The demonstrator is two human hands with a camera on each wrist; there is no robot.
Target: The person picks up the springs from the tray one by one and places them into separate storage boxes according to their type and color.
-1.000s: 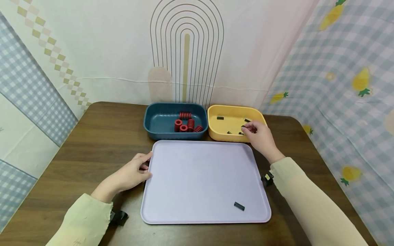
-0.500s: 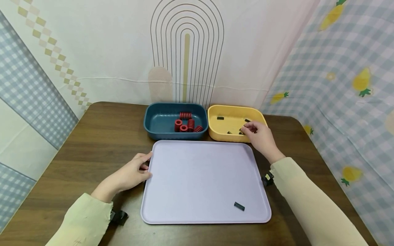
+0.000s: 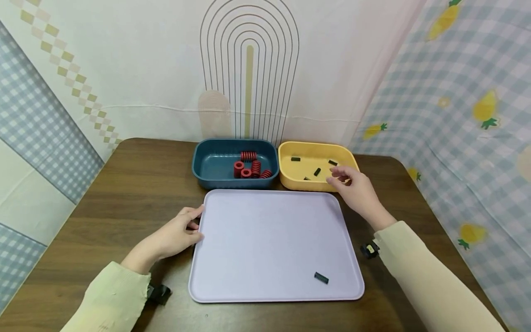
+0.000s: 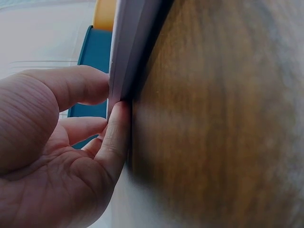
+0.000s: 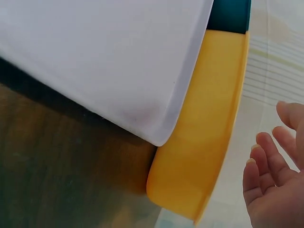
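Above the right end of the yellow bin, my right hand hovers with loosely bent, parted fingers and nothing visible between them. Small dark springs lie in the bin, one dark spring just left of the fingertips. In the right wrist view the same hand shows spread fingers beside the bin. My left hand touches the left edge of the lilac tray with thumb and fingers extended; in the left wrist view the fingertips meet the tray's side. Another dark spring lies on the tray near its lower right corner.
A dark blue bin with several thick red springs stands left of the yellow bin. Both bins sit behind the tray on a brown wooden table. Patterned cloth hangs behind and at the sides.
My right hand has let go of a dark spring, which now lies in the yellow bin, and its fingers have parted and drawn slightly right. The left hand stays at the tray.
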